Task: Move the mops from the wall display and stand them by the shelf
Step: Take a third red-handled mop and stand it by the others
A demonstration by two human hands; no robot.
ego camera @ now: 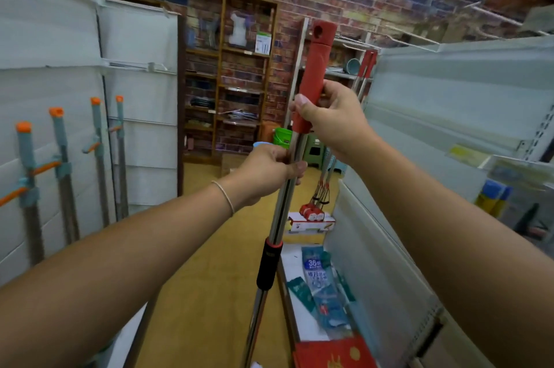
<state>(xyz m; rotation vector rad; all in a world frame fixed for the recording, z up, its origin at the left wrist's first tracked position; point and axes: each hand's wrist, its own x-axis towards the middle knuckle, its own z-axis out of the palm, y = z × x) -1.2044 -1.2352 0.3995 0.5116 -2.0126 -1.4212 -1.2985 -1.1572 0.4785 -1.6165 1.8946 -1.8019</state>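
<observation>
I hold a mop (277, 223) upright in the middle of the aisle; it has a steel pole, a black collar and a red top grip. My right hand (332, 119) is closed around the red grip. My left hand (269, 173) pinches the steel pole just below it. The mop's head is out of view below. Several grey mops with orange caps (61, 164) hang on the white wall display at the left. Two red-handled mops (364, 74) lean against the white shelf (449, 104) on the right, further down the aisle.
A wooden bookcase (227, 83) against the brick wall closes the aisle's far end, with a green bucket (282, 135) and a stool near it. Packaged goods (320, 286) and a red box (332, 352) lie on the right shelf's bottom ledge. Yellow floor runs between the displays.
</observation>
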